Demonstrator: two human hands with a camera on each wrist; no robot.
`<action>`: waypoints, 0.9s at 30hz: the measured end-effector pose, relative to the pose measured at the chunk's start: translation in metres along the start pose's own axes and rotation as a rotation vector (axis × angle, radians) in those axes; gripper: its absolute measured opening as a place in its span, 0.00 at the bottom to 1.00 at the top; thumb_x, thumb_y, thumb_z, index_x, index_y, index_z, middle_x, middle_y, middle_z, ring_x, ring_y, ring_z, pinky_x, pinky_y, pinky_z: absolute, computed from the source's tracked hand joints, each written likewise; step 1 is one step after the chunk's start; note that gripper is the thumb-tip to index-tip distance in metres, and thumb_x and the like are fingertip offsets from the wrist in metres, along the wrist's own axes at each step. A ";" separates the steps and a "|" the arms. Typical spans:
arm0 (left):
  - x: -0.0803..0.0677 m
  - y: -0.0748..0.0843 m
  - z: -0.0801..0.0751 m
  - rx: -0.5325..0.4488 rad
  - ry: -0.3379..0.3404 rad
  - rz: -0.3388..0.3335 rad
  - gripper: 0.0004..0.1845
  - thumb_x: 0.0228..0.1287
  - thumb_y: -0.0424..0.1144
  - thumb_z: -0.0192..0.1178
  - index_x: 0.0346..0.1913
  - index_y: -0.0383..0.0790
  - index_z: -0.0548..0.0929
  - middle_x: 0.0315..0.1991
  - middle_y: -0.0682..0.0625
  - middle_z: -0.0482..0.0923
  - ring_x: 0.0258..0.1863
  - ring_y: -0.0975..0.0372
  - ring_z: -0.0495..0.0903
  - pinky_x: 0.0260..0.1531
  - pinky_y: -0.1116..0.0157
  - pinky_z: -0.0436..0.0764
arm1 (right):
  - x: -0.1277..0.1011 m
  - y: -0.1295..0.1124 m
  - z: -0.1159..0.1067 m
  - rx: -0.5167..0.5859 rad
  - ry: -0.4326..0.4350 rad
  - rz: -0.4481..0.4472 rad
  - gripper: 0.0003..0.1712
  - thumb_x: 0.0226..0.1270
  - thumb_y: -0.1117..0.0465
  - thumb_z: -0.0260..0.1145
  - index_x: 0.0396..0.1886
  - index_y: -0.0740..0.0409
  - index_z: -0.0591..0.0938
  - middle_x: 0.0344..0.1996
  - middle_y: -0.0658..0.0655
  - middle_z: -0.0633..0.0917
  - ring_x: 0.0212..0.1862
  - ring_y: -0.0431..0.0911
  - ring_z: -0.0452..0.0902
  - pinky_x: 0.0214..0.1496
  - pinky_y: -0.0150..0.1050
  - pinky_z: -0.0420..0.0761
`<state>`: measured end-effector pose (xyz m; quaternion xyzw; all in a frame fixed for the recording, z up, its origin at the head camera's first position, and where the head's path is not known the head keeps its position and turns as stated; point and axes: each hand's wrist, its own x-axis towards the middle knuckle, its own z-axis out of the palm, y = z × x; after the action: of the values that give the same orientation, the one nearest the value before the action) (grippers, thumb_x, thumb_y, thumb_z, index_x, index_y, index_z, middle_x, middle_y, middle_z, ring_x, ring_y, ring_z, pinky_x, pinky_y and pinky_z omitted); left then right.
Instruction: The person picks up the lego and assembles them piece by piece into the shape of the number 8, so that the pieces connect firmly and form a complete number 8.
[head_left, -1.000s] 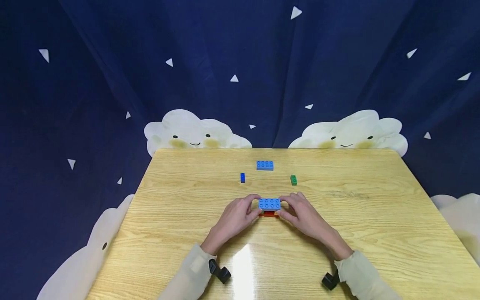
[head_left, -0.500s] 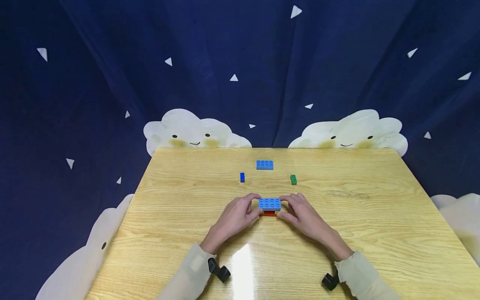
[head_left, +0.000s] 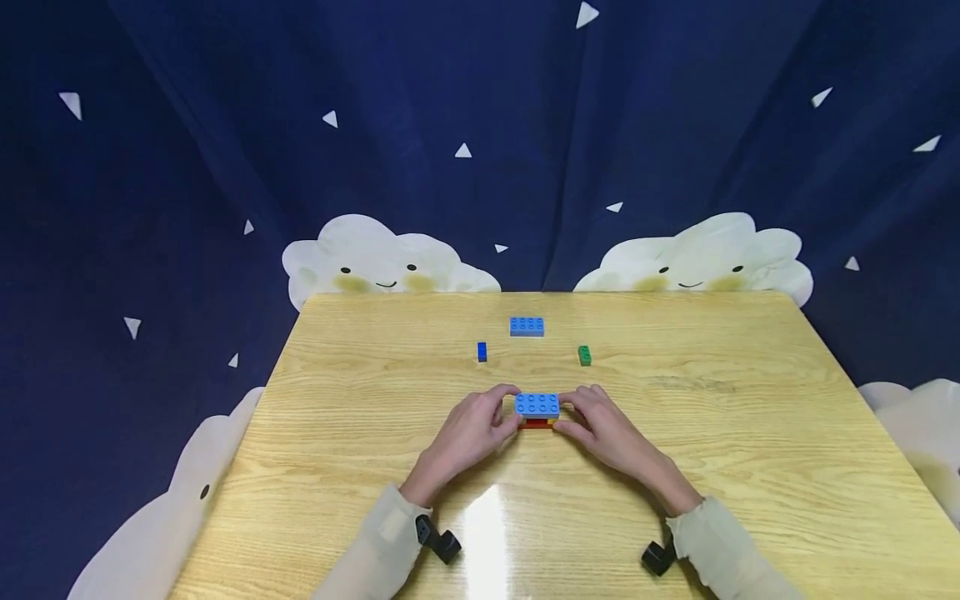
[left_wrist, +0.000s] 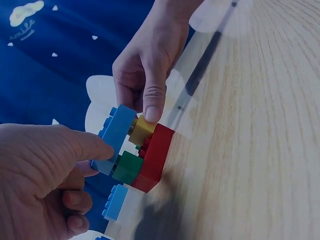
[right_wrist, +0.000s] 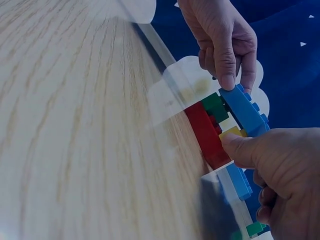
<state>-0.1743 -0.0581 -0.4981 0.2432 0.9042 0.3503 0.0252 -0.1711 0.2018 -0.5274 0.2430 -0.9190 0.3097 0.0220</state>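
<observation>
Head view: your left hand (head_left: 468,433) and right hand (head_left: 609,432) close in from either side on a small stack of plastic building bricks at the middle of the light wooden table (head_left: 750,467).
Top of the stack: a light blue flat eight-stud brick (head_left: 537,404); its long axis runs left to right, so each short end faces one of your hands.
Which hand is nearer: neither; both touch the stack, and it lies straight ahead between them.
Left hand's grip: fingers curled, thumb tip pressed on the light blue brick's near edge.
Right hand's grip: fingers curled, thumb tip on the small yellow brick (left_wrist: 142,129) under the blue one.
Left wrist view adds: the layers the head camera hides: a long red brick (left_wrist: 155,156) on the table, a small green brick (left_wrist: 129,167) and the yellow one on it, the blue brick tilted up and not seated flat.
Right wrist view adds: the same tilt from the other side, with the right thumb (right_wrist: 242,149) against the yellow brick.
Farther back: a second light blue brick (head_left: 527,326), a small dark blue brick (head_left: 482,352) and a small green block (head_left: 584,356), all well apart from your hands.
</observation>
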 end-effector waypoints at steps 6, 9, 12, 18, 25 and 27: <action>0.000 0.001 0.001 0.004 0.007 -0.006 0.21 0.72 0.42 0.67 0.64 0.40 0.82 0.18 0.59 0.68 0.15 0.70 0.61 0.17 0.71 0.61 | 0.002 -0.002 -0.005 0.015 -0.025 0.004 0.27 0.72 0.52 0.73 0.64 0.60 0.81 0.38 0.49 0.80 0.43 0.44 0.66 0.44 0.40 0.69; 0.001 0.001 0.002 0.004 0.010 -0.002 0.21 0.72 0.42 0.68 0.64 0.39 0.82 0.18 0.59 0.69 0.15 0.70 0.62 0.17 0.71 0.62 | 0.004 -0.005 -0.015 0.038 -0.035 -0.005 0.33 0.72 0.50 0.72 0.71 0.59 0.76 0.37 0.54 0.80 0.43 0.45 0.65 0.45 0.42 0.68; 0.000 0.001 0.002 -0.001 0.008 -0.001 0.22 0.71 0.42 0.68 0.64 0.38 0.82 0.18 0.59 0.69 0.14 0.70 0.62 0.16 0.71 0.62 | 0.008 -0.007 -0.024 0.042 -0.029 -0.041 0.31 0.72 0.51 0.72 0.70 0.57 0.78 0.34 0.52 0.77 0.42 0.45 0.65 0.44 0.42 0.67; 0.001 0.001 0.002 -0.001 0.003 -0.018 0.22 0.72 0.43 0.68 0.64 0.39 0.82 0.17 0.59 0.69 0.14 0.70 0.62 0.16 0.71 0.62 | 0.012 -0.008 -0.030 -0.003 -0.041 -0.071 0.20 0.73 0.53 0.71 0.60 0.55 0.85 0.31 0.43 0.73 0.39 0.43 0.64 0.42 0.39 0.67; 0.000 0.001 0.003 -0.014 0.002 -0.020 0.22 0.71 0.42 0.68 0.64 0.38 0.82 0.17 0.59 0.69 0.15 0.70 0.62 0.17 0.71 0.62 | 0.012 -0.010 -0.029 -0.033 -0.068 -0.059 0.21 0.75 0.52 0.70 0.60 0.58 0.85 0.32 0.44 0.73 0.39 0.43 0.64 0.42 0.40 0.68; 0.003 0.000 0.001 -0.013 0.009 -0.012 0.22 0.71 0.42 0.68 0.64 0.38 0.82 0.17 0.59 0.68 0.14 0.70 0.61 0.16 0.71 0.61 | 0.015 -0.010 -0.031 -0.042 -0.068 -0.065 0.21 0.75 0.52 0.70 0.60 0.58 0.86 0.33 0.44 0.74 0.40 0.43 0.65 0.42 0.39 0.69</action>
<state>-0.1761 -0.0561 -0.4983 0.2358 0.9035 0.3571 0.0247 -0.1833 0.2062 -0.4943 0.2823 -0.9172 0.2811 0.0060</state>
